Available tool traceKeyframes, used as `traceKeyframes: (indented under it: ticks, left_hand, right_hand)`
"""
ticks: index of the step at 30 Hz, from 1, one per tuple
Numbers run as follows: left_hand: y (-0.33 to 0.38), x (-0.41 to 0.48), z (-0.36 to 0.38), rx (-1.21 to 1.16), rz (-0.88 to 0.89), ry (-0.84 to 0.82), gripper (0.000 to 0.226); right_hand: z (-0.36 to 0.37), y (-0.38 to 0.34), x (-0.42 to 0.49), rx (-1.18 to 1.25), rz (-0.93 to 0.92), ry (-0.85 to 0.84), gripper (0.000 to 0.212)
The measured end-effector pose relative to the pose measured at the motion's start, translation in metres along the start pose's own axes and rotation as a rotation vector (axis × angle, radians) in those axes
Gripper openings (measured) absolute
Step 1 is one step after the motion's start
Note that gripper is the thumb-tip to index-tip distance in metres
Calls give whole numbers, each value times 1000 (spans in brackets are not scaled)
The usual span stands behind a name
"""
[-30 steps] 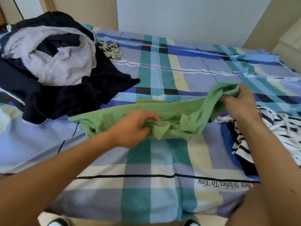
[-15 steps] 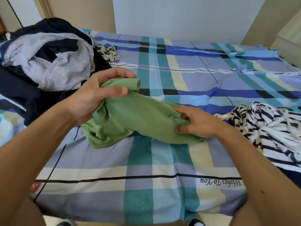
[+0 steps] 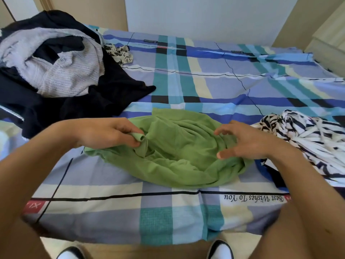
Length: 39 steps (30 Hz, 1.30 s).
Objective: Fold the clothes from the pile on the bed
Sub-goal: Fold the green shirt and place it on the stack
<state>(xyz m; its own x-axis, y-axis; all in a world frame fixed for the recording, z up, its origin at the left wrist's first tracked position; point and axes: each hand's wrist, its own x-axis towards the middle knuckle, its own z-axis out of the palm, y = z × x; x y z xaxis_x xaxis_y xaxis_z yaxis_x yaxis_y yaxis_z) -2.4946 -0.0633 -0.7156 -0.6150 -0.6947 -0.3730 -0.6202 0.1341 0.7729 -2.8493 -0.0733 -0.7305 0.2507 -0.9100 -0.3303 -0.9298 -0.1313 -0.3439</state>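
**Green garment bunched on the bed, one edge pinched**

We are looking down at the bed [image 3: 196, 79], where the green garment [image 3: 177, 152] is lying crumpled on the plaid sheet, near the front edge and between the two forearms.

The left hand [image 3: 104, 133] is lying knuckles up with its forearm slanting in from the lower left. It is pinching a small rolled bit of the garment's edge between thumb and fingertips.

The right hand [image 3: 248, 144] is grasping nothing. Its fingers are spreading wide and bending loosely, and its thumb is pointing left. It is hanging over the right part of the garment, and we are unable to tell whether it is touching the cloth.

The pile [image 3: 56, 71] of black and pale grey clothes is sitting at the far left of the bed, apart from the green garment. A black-and-white striped garment [image 3: 306, 133] is lying just beside the right wrist. Two shoe toes [image 3: 220, 249] are showing on the floor below the bed's front edge.
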Motion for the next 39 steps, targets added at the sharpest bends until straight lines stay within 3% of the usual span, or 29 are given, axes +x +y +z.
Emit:
traceKeyframes:
  ticks: [2, 5, 10, 12, 14, 16, 18, 20, 22, 24, 26, 30, 32, 35, 39]
  left_hand:
    - [1, 1, -2, -65, 47, 108, 21]
    - [4, 2, -5, -221, 178, 295, 22]
    - [6, 3, -12, -615, 378, 561, 36]
    - [5, 3, -17, -675, 414, 591, 41]
    - [3, 2, -20, -667, 431, 496, 34]
    - [1, -1, -20, -575, 398, 353, 16]
    - [0, -3, -15, -327, 321, 279, 23]
    - [1, -2, -6, -50, 272, 225, 27]
    - [3, -1, 1, 62, 215, 173, 24]
    - [1, 0, 5, 137, 141, 144, 25]
    - [-5, 1, 5, 208, 37, 101, 35]
    - [-16, 1, 9, 393, -162, -13, 46]
    - [-19, 0, 12, 457, -235, -44, 48]
    - [-21, -4, 13, 498, -277, -48, 46]
    - [-18, -14, 14, 306, -124, 113, 33]
  right_hand:
    - [6, -3, 0, -26, 51, -221, 65]
    - [10, -5, -4, -35, 23, -415, 34]
    - [-15, -2, -24, 524, -328, -537, 21]
    - [-18, -4, -29, 614, -474, -604, 17]
    - [-17, -5, -29, 654, -531, -642, 16]
    - [-14, -4, -27, 670, -498, -613, 14]
    - [-6, -5, -21, 616, -373, -463, 17]
    - [11, -11, -13, 430, -226, -321, 43]
    - [29, -26, -10, 216, -167, -354, 76]
    - [44, -37, -6, 172, -177, -397, 91]
    - [55, -45, -2, 250, -226, -418, 75]
    - [76, -64, -5, 303, -418, -479, 20]
    - [77, -71, -8, 365, -505, -446, 20]
    - [60, -73, -11, 641, -615, -246, 38]
    - [35, -66, -16, 1098, -639, -27, 43]
